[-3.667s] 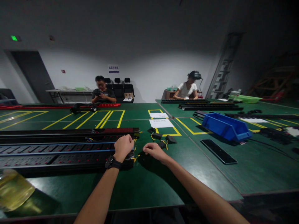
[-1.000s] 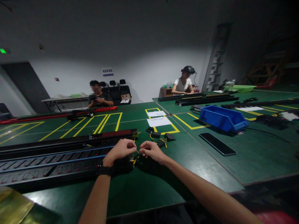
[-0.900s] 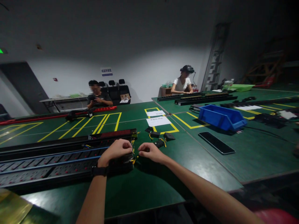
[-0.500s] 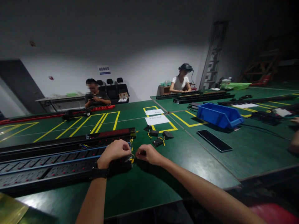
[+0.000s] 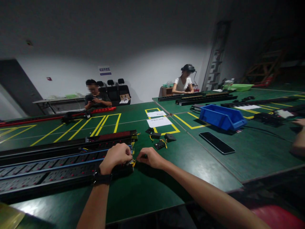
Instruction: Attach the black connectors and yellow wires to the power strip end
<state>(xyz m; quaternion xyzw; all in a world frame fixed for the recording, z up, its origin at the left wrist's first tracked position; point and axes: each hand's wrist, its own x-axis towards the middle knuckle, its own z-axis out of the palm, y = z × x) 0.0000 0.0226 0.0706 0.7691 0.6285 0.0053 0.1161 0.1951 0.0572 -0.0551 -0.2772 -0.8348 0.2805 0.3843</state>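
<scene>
I see the left hand [image 5: 118,155] pinching a thin wire [image 5: 133,160]; the right hand [image 5: 151,157] curls just beside it; its grip I cannot tell.

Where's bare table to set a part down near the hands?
Free: the green table between the right forearm and the phone, and between that forearm and the left forearm. Crowded: around the left hand, with socket strips and yellow wires, and beyond the right hand, with small black boxes and paper sheets.
</scene>
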